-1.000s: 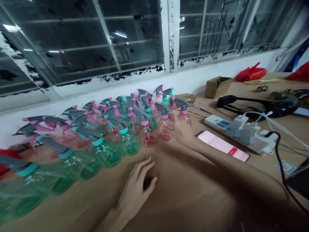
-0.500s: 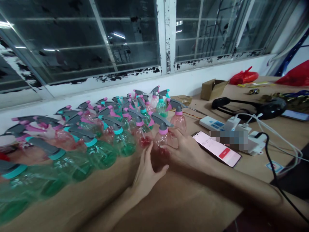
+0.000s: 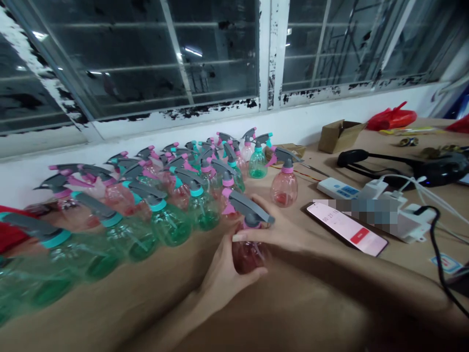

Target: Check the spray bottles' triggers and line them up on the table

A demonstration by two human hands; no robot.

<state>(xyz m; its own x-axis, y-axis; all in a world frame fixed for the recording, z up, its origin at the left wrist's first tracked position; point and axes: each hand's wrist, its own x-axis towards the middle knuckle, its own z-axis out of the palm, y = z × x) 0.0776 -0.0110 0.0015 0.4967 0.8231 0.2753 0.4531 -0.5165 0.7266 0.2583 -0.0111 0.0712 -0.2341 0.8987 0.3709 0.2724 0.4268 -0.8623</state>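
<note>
Both of my hands are around one pink spray bottle (image 3: 252, 254) with a grey trigger head and pink collar. My left hand (image 3: 225, 274) wraps the body from the left, its thumb across the near side. From the right, my right hand (image 3: 278, 230) grips just under the collar, the thumb lying across the front. The bottle is upright, close to the table. Behind my right hand stands another pink spray bottle (image 3: 284, 188) with some red liquid. To the left, a green spray bottle (image 3: 204, 210) stands near the front of a group of several green and pink ones.
A phone (image 3: 346, 230) showing a timer lies to the right, beside a white power strip (image 3: 406, 220) with plugs and cables. Black headphones (image 3: 421, 168), an open cardboard box (image 3: 339, 137) and a red plastic bag (image 3: 392, 117) lie farther back. Windows line the wall behind.
The pink bottle has come toward me, away from the row. My left hand has closed around its body, and my right hand has moved with it. The view has shifted slightly left.
</note>
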